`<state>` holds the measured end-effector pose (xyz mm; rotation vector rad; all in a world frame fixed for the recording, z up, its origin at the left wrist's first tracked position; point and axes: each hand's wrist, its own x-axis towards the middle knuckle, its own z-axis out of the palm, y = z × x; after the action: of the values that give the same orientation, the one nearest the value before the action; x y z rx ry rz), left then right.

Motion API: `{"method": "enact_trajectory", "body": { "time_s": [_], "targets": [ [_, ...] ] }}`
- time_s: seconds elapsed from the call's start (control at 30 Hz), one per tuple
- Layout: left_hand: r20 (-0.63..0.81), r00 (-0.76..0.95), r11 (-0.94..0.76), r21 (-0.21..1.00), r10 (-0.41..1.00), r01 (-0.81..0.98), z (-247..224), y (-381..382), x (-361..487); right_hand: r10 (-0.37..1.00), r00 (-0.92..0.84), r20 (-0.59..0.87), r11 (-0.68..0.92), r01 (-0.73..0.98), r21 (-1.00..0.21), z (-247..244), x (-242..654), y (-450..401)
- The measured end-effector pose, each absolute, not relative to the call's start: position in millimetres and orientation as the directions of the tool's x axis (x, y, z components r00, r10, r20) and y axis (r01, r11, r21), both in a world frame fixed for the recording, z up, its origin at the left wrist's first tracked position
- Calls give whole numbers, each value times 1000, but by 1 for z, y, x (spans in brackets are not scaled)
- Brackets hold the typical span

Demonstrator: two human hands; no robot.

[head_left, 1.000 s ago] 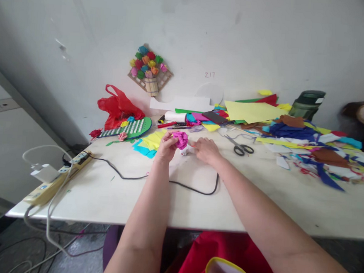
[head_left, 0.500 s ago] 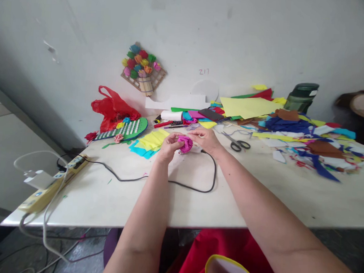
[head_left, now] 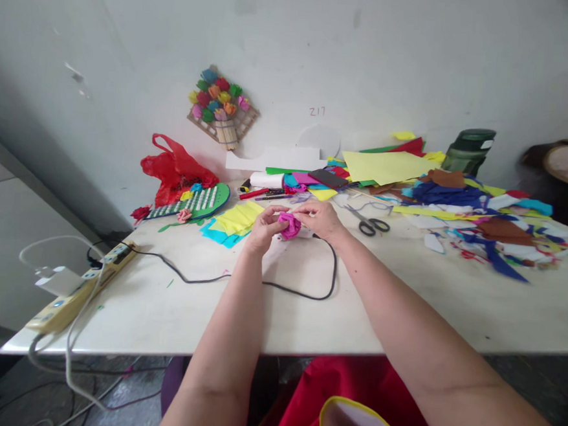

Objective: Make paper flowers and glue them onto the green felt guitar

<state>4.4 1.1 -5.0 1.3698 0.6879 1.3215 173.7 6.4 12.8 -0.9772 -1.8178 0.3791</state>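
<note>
A magenta paper flower [head_left: 289,226] with ruffled petals is held just above the table, between my two hands. My left hand [head_left: 264,231] grips its left side, thumb on the petals. The fingers of my right hand [head_left: 320,218] are pinched together at the flower's upper right edge. Behind and below the flower lies a white corded tool [head_left: 306,234], mostly hidden, with a black cord [head_left: 334,268] looping across the table. Yellow paper [head_left: 239,217] and blue paper [head_left: 218,235] lie left of my left hand. Black-handled scissors [head_left: 371,226] rest to the right.
Fabric and paper scraps [head_left: 497,221] heap up at the right, before a green bottle [head_left: 468,151]. A power strip [head_left: 84,290] lies at the left edge. A red plastic bag [head_left: 177,166] and a flower-decorated green board [head_left: 202,201] stand behind. A flower ornament [head_left: 219,104] leans on the wall.
Hardly anything differs: both hands keep hold of the magenta flower in the same place, with only slight finger movement. The whole view has shifted a little.
</note>
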Motion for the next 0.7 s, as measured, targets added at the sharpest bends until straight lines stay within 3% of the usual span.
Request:
{"method": "enact_trajectory", "body": {
  "time_s": [0.37, 0.7],
  "targets": [
    [361, 225, -307, 920, 905, -242, -9, 6, 4, 748, -169, 642, 604, 575, -552, 13, 172, 2],
    [349, 212, -300, 925, 913, -231, -7, 3, 5, 757, -207, 620, 617, 539, -574, 11, 174, 4]
  ]
}}
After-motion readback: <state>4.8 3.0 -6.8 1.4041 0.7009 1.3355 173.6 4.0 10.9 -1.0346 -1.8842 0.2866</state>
